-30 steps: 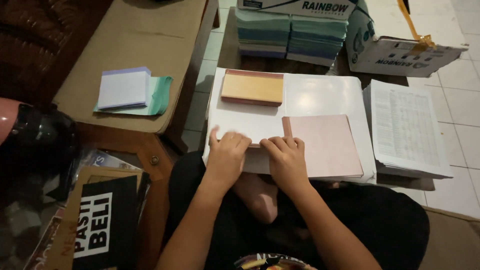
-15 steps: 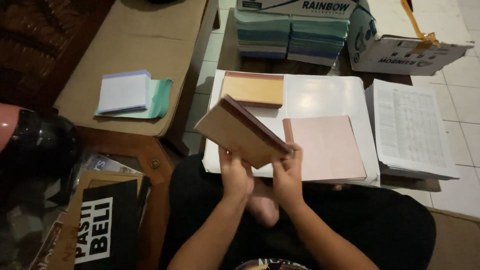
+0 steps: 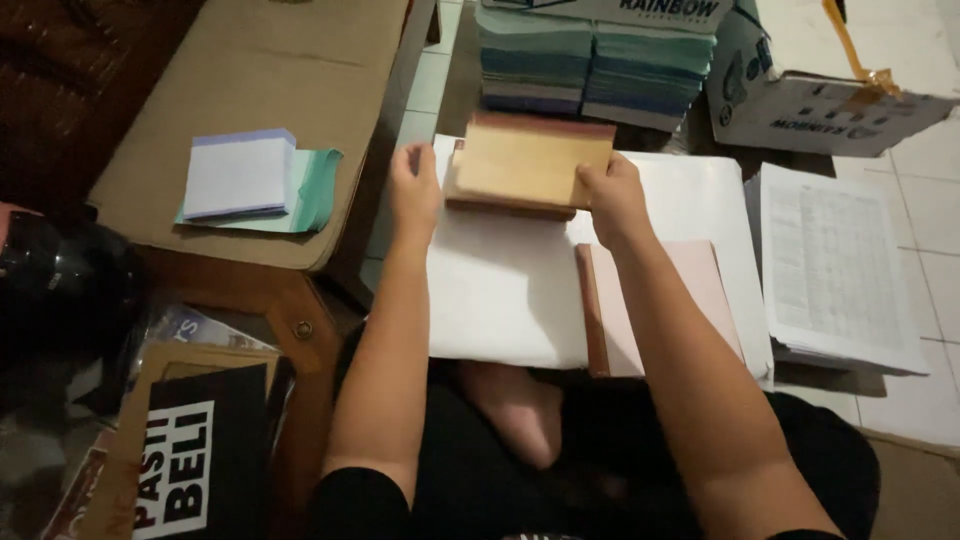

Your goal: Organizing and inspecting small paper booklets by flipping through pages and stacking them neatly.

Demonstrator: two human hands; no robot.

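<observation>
right hand: our right hand (image 3: 612, 195) is clamped on the right end of the tan pad (image 3: 528, 160), fingers over the top face, thumb side toward us.
left hand: our left hand (image 3: 414, 188) sits at the pad's left end, fingers curled. We cannot tell if it grips the edge or just rests beside it (view from above hides the fingertips).
pad position: tan pad lies at the far edge of the white work board (image 3: 505, 290), on top of another pad of the same kind, slightly skewed to it.
doing it well: we judge the move is squaring the top pad onto the one under it. Keep both ends level, push the spines flush, let no corner overhang the board's far edge.
pink pad: pink pad (image 3: 655, 305) lies flat on the board under our right forearm, brown spine to the left, well apart from the tan stack.
cardboard box: open box (image 3: 800, 95) far right. Its contents do not show from here (only a flap and a yellow strap).
bundles: teal-blue paper bundles (image 3: 590, 60) stacked just beyond the tan pad, not boxed.
printed sheets: stack of printed sheets (image 3: 835, 270) just right of the board.
side papers: white and green paper stacks (image 3: 250, 180) on a brown surface to the left, well apart.
</observation>
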